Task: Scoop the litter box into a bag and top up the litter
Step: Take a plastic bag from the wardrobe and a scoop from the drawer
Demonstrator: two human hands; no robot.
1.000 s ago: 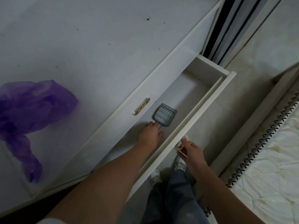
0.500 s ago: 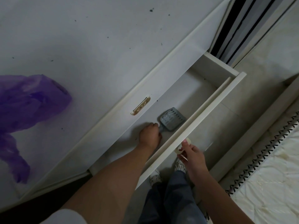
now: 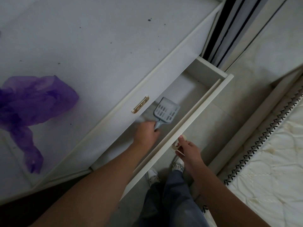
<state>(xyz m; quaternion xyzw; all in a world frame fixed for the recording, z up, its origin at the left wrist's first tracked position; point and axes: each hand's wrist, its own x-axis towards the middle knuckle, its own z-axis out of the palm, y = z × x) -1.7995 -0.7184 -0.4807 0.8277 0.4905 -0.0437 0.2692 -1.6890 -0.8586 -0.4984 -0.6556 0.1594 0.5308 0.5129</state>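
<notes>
Litter scoop [image 3: 166,111] in open drawer [image 3: 185,123], left hand [image 3: 146,133] fingers grasping its handle, right hand [image 3: 188,149] pinching drawer knob [image 3: 176,145], purple bag [image 3: 32,105] on cabinet top [image 3: 91,46]

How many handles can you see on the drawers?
2. A gold handle sits on the shut drawer's front, above the scoop. The right hand holds a pale handle on the open drawer. Others may be out of view.

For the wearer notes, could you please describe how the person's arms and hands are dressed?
Both forearms are bare down to the left hand and right hand: no gloves, watch, rings or bracelets show. No sleeve shows on either arm.
</notes>
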